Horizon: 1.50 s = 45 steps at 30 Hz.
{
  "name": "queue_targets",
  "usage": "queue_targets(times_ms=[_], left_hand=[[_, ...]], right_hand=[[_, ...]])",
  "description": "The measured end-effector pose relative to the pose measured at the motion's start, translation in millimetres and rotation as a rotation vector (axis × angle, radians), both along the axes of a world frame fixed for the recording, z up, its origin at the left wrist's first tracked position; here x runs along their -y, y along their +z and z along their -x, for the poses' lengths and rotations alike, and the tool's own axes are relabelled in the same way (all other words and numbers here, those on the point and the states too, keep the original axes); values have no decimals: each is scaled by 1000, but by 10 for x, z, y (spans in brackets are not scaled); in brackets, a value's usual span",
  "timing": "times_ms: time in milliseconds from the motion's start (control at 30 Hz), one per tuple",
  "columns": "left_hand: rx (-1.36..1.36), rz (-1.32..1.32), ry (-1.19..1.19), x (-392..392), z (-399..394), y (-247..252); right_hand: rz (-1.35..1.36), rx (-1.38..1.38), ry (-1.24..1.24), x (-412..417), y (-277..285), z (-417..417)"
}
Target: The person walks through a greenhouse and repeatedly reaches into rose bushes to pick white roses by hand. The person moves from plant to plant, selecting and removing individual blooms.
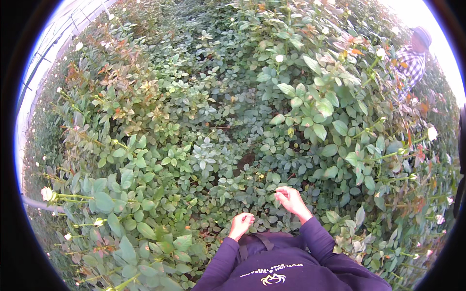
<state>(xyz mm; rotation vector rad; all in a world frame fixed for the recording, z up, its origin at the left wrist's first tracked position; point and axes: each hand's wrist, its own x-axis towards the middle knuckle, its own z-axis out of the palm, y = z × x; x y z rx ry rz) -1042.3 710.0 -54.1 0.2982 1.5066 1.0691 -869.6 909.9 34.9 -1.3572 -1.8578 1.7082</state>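
Low in the head view, in front of my dark sweatshirt, both my hands hover over dense rose foliage. My left hand has its fingers curled in, and I see nothing in it. Higher and to the right, my right hand points its half-bent fingers leftward at the rose leaves beside it. Whether those fingertips touch a leaf or pinch something small is too unclear to tell. Green leafy shoots lie around and beneath both hands, and a patch of brown ground shows between them farther ahead.
Taller rose stems with pale blooms rise on both sides, including a pinkish white rose at left and a white rose at right. A person in a checked shirt stands among the bushes at upper right. A grey pipe runs at the left edge.
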Motion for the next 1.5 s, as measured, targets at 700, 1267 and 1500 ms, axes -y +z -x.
queue_targets(times_ms=[700,1267,1500], left_hand=[[-48,-43,226,408,624,65],[-196,255,148,-45,549,624],[-347,193,470,-436,585,661]], right_hand=[[119,25,323,-38,110,1349],[275,109,581,-980,-428,2243],[91,94,695,-1312,-601,2196]])
